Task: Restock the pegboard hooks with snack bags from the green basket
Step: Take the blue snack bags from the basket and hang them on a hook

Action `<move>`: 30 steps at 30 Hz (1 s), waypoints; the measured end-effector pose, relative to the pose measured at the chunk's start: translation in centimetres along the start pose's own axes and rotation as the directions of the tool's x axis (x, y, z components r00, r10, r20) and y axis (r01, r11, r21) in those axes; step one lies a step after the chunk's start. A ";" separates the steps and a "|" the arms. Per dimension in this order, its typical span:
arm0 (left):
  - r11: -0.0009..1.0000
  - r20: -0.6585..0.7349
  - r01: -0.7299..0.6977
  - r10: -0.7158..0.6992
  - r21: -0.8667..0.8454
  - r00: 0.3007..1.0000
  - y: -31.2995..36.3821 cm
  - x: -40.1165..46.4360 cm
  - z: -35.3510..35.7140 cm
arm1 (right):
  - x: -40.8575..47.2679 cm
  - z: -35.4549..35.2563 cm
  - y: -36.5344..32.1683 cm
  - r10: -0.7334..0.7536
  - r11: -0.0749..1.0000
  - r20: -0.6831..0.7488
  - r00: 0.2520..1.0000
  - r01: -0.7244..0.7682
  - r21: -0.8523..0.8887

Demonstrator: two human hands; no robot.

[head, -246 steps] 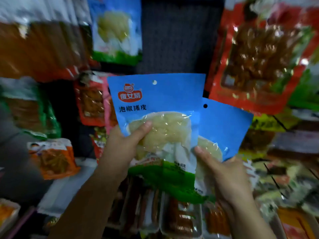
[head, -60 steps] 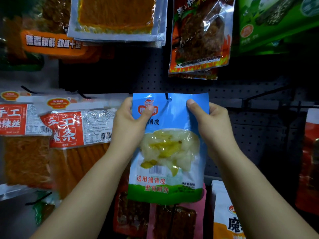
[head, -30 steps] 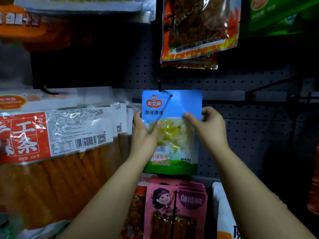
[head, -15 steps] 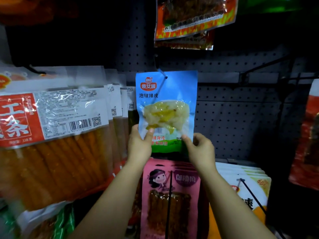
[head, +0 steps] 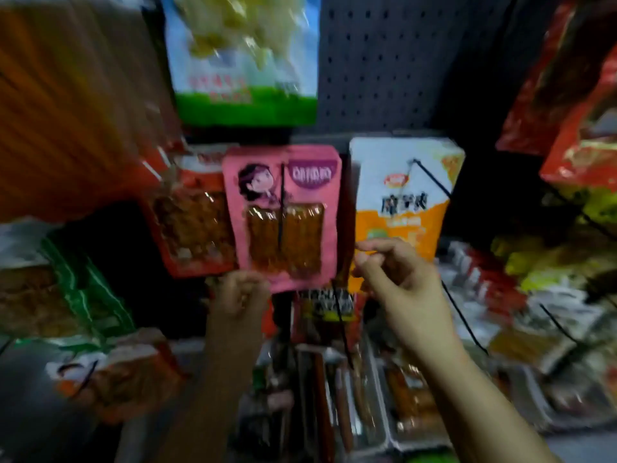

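- head view, only cam. Frame heavily motion-blurred, treat details as approx.
- Blue snack bag [head: 245, 58] hangs against the pegboard [head: 384, 61] at top centre, far side, long axis vertical, green band at bottom. Its top edge and the hook are cut off by the frame, so can't confirm it's seated.
- Left hand [head: 238, 295] low centre, fingers curled, holding nothing as far as blur allows. Sits in front of the bottom edge of the pink bag [head: 283, 212]; touching or not, can't tell.
- Right hand [head: 397, 272] just right of it, fingers loosely curled, thumb near index, nothing in the grip. Overlaps the lower part of the orange-white bag [head: 404, 195].
- Both hands well below the blue bag, apart from it, so that bag is released. My read: this hang is done.
- Key relation for next move: green basket isn't in frame, direction unknown. Next pick needs it found first. No way to say which hand is nearer to it.
- Hard to read: the near/low packs (sausage-like trays [head: 350, 396]) and the stuff at right are smeared; black hook wires cross in front of several bags.
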State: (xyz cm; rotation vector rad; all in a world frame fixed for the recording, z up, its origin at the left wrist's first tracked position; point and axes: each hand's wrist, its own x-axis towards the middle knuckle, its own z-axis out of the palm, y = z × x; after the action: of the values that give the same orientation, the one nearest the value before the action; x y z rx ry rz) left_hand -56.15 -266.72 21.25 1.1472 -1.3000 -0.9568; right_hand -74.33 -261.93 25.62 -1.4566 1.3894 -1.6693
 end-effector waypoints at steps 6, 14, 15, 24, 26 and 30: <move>0.983 0.362 0.119 -0.162 0.138 0.918 -6.7 -10.4 6.8 | -11.0 -7.2 7.2 0.294 0.944 -0.114 0.949 -0.307 -0.122; 0.957 0.590 0.210 -0.288 0.198 0.755 -16.5 -21.0 20.9 | -23.1 -21.5 19.6 0.567 0.695 -0.391 0.725 -0.676 -0.246; 0.950 0.600 0.227 -0.312 0.215 0.737 -18.6 -22.6 22.8 | -24.6 -23.2 21.8 0.599 0.649 -0.416 0.684 -0.719 -0.249; 0.762 0.548 0.390 -0.644 0.516 0.534 -45.9 -37.1 33.6 | -39.4 -32.8 46.5 0.858 0.190 -0.364 0.364 -0.881 -0.433; 0.690 0.515 0.374 -0.718 0.620 0.468 -52.6 -38.8 35.2 | -41.5 -33.1 52.7 0.880 0.137 -0.347 0.324 -0.873 -0.469; 0.562 0.454 0.356 -0.822 0.747 0.344 -64.9 -40.4 38.5 | -45.1 -33.9 64.9 0.926 0.042 -0.286 0.245 -0.822 -0.568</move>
State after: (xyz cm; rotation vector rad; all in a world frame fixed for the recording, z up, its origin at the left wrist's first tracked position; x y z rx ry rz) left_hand -91.52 -243.97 -53.31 1.8760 -1.9590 -1.9402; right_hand -107.95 -232.57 -47.94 -0.5194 2.1926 -0.1810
